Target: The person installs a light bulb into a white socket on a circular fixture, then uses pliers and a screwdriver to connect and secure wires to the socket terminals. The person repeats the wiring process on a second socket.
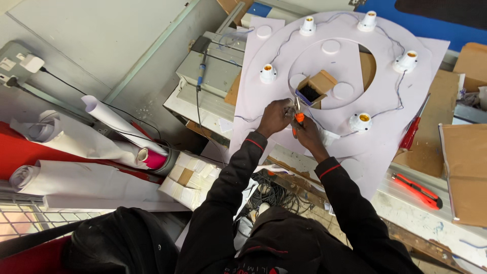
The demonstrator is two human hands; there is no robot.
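My left hand [274, 116] and my right hand [307, 133] meet over the near rim of a white ring-shaped board [395, 76]. The ring carries several white lamp holders [268, 73] joined by thin grey wire [284, 43]. My right hand grips an orange-handled tool [299, 120], its metal tip pointing up between the hands. My left hand pinches something small and pale, seemingly a wire or holder, against that tip. A small open cardboard box [315, 87] sits just beyond the hands inside the ring's hole.
A red screwdriver [413, 128] and an orange utility knife [417, 190] lie on the bench at right, near cardboard sheets [466, 172]. Paper rolls [76, 177] are stacked at left. A grey machine [213, 71] stands behind the ring. Tangled cables [274, 193] lie under my arms.
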